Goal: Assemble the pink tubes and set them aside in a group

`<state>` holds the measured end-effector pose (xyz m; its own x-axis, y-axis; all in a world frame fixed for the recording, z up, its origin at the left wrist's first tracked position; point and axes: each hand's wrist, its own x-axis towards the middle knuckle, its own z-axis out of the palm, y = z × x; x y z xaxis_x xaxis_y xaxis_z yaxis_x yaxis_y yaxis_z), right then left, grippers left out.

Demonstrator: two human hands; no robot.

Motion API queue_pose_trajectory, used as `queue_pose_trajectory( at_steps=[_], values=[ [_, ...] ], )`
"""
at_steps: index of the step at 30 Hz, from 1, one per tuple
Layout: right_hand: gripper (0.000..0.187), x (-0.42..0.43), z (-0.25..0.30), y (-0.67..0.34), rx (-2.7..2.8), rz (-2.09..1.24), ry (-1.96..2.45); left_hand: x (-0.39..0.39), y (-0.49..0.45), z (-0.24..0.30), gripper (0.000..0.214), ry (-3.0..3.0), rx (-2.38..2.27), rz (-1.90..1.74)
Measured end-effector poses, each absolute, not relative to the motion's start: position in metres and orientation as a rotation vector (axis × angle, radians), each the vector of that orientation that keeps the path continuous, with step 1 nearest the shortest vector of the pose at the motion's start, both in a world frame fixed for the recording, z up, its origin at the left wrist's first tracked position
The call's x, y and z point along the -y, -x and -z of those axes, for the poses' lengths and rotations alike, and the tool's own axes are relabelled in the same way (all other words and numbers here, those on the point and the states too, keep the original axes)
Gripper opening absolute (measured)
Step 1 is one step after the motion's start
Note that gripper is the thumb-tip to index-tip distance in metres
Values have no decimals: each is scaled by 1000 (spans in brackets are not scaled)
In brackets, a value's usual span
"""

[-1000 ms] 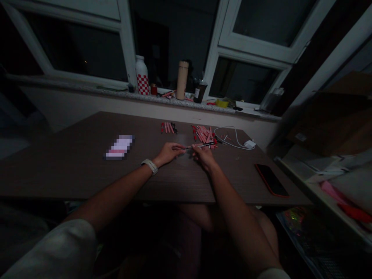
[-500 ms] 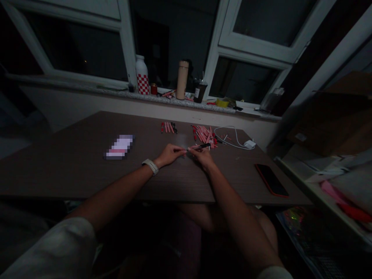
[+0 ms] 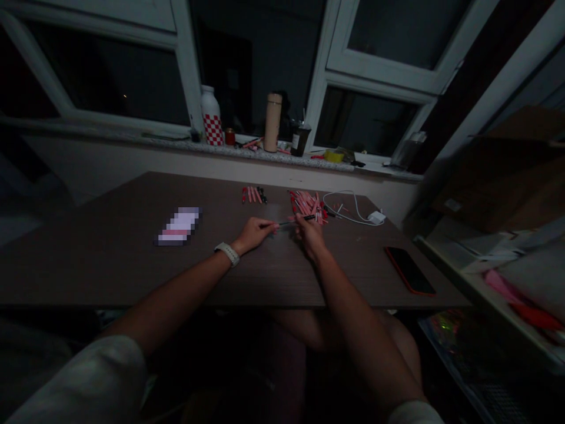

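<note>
Head view has our right hand (image 3: 309, 237) pinching a slim black-and-pink pen (image 3: 293, 221) over the brown table (image 3: 88, 271), our left hand (image 3: 253, 234) pinching its other end; a loosened pinch could drop it onto the pink pen pile (image 3: 306, 203).

Your left hand (image 3: 252, 235) and your right hand (image 3: 310, 237) pinch close together at frame middle, arms (image 3: 176, 297) reaching up from the bottom.

Dark wood-grain table (image 3: 110, 271): large heap of pink pens (image 3: 306, 203), smaller pen group (image 3: 253, 194), white charger cable (image 3: 353, 211), red-cased phone (image 3: 409, 270), blurred flat item (image 3: 179, 226).
</note>
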<state>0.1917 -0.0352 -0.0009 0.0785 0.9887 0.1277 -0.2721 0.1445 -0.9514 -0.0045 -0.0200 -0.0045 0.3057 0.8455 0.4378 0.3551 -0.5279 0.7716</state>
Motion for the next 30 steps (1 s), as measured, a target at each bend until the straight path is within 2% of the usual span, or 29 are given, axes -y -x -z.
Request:
queue_pose_trajectory(
  at_steps=[6,13,18,26,30],
  values=[
    [40,35,6,-193,1068,-992,1131,23,6,7,44,-1956,-1091,-1118],
    [40,34,-4,-191,929,-1098,932,15,8,5,39,-1996,-1141,-1216],
    [31,32,0,-194,948,-1035,997,13,10,9,38,-1965,-1115,-1214],
    [32,31,-2,-192,883,-1046,963,9,12,8,39,-1940,-1205,-1248],
    [24,28,1,-193,850,-1090,998,9,13,9,40,-1949,-1170,-1195]
  ],
)
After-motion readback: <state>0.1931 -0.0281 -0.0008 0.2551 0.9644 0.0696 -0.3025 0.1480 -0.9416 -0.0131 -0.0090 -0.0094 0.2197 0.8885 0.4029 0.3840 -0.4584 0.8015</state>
